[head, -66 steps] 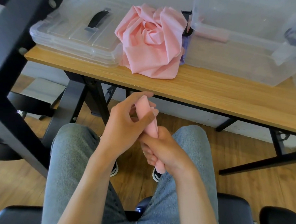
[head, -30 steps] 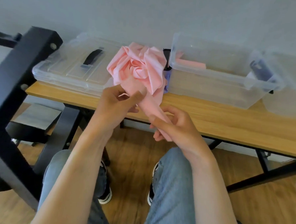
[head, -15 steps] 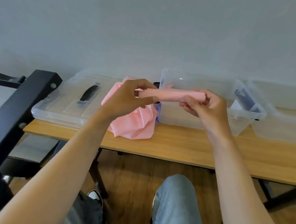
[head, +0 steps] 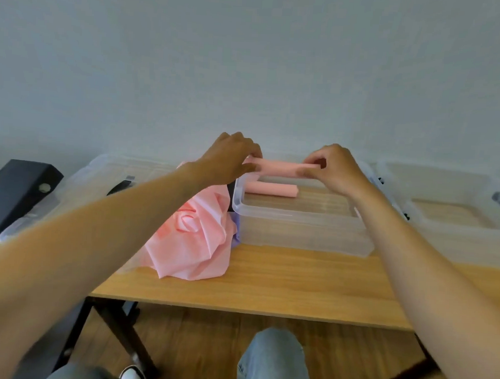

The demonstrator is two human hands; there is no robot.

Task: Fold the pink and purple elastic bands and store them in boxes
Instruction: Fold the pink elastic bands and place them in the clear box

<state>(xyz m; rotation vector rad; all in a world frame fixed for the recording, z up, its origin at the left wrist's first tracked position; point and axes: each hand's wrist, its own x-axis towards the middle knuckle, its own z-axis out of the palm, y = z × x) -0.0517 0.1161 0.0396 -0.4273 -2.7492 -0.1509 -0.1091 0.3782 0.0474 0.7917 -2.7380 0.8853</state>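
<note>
You have two rolled pink bands in view: one rolled pink band [head: 280, 167] pinched at its ends by your two hands, left hand [head: 230, 162] and right hand [head: 335, 170], and a second rolled pink band [head: 272, 189] lying inside the box at 12 o'clock. There are two open clear boxes: the near box [head: 299, 218] and the far box [head: 455, 229] at 2 o'clock. One clear lid [head: 78, 186] lies at 10 o'clock. One loose pink heap [head: 194, 238] sits on the one counter [head: 296, 281], with one scrap of purple [head: 236, 238] at its edge.
</note>
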